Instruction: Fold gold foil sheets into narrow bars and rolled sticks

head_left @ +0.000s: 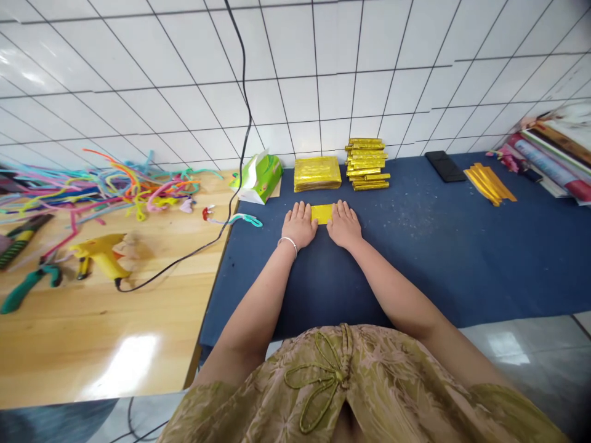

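Note:
A small sheet of shiny gold paper [321, 214] lies flat on the blue-covered table, between my two hands. My left hand [299, 224], with a thin bracelet at the wrist, rests palm down with its fingers stretched out over the sheet's left end. On the right end lies my right hand [344, 224], also flat, fingers extended. What is under the fingers is hidden. Just beyond them sits a stack of gold paper sheets [317, 172], and beside it a pile of rolled gold paper tubes [367, 163].
A green tissue pack [261, 178] stands left of the stack. Farther left, a wooden table [170, 332] holds pipe cleaners [138, 191], a yellow glue gun [104, 253] and green-handled pliers [28, 286]. A black phone [444, 166] and gold strips [489, 183] lie right. A black cable [247, 92] hangs down.

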Motion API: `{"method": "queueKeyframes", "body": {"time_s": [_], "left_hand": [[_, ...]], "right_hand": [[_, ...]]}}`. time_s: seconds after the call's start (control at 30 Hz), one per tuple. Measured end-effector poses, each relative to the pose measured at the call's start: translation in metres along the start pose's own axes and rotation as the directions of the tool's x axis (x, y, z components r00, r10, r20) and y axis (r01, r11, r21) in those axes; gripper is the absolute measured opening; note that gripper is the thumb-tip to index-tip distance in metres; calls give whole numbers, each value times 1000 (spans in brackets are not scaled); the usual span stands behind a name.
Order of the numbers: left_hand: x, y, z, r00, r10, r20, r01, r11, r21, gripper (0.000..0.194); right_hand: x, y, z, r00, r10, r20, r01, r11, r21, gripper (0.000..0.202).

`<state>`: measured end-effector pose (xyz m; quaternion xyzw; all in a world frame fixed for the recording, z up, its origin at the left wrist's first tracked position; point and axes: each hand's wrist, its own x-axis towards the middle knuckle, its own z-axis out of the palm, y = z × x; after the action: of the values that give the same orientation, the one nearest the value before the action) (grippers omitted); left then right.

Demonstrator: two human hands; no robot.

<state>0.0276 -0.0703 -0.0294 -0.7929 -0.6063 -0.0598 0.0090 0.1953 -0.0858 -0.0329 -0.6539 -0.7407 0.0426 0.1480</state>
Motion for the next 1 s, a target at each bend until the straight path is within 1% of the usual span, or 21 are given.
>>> {"method": "queueKeyframes", "body": {"time_s": [0.07, 0.13, 0.17, 0.2, 0.23, 0.3, 0.37, 0.43, 0.53, 0.63, 0.7, 0.83, 1.0], "left_hand": [[1, 0, 2, 1000, -11, -2, 11, 1000, -4, 63], [1, -1, 3, 1000, -7, -5, 6, 1000, -5, 63], [1, -2, 3, 1000, 2, -2, -2, 1000, -2, 63], [1, -4, 3, 1000, 17, 8, -17, 1000, 7, 62], [1, -7, 4, 999, 37, 24, -37, 999, 21, 62], [0, -11, 6, 995, 73, 64, -77, 995, 59, 63], [0, -14, 7, 993, 80, 92, -88, 992, 87, 65], [0, -14, 7, 994, 66, 87, -72, 994, 79, 64], [0, -9, 5, 998, 43, 41, -44, 999, 22, 61], [-1, -6, 3, 1000, 15, 0, -15, 1000, -19, 62], [-1, -7, 3, 1000, 0, -12, 0, 1000, -26, 63], [-2, -17, 4, 999, -33, -22, 33, 999, -24, 63], [-1, -36, 5, 997, -75, -11, 75, 997, -19, 64]], "right_hand": [[-3, -4, -6, 999, 50, -11, -50, 999, 9, 64], [-7, -14, -13, 996, 63, -67, -62, 998, 24, 66], [-8, -22, -16, 993, 35, -116, -32, 999, 32, 67], [-10, -31, -17, 988, -33, -148, 40, 998, 44, 65], [-10, -40, -17, 983, -109, -150, 120, 991, 62, 64], [-9, -57, -14, 971, -220, -98, 231, 966, 119, 63], [-6, -66, -7, 971, -239, -16, 238, 953, 187, 64], [-2, -62, -1, 969, -240, 56, 222, 950, 221, 67], [1, -39, 1, 975, -190, 114, 168, 970, 177, 71], [0, -12, -3, 986, -140, 90, 133, 988, 84, 68], [-1, -1, -5, 988, -126, 90, 123, 992, 41, 67], [-1, 4, -3, 989, -124, 86, 125, 992, -9, 68], [1, 3, -5, 986, -125, 112, 127, 992, -15, 68]]}}
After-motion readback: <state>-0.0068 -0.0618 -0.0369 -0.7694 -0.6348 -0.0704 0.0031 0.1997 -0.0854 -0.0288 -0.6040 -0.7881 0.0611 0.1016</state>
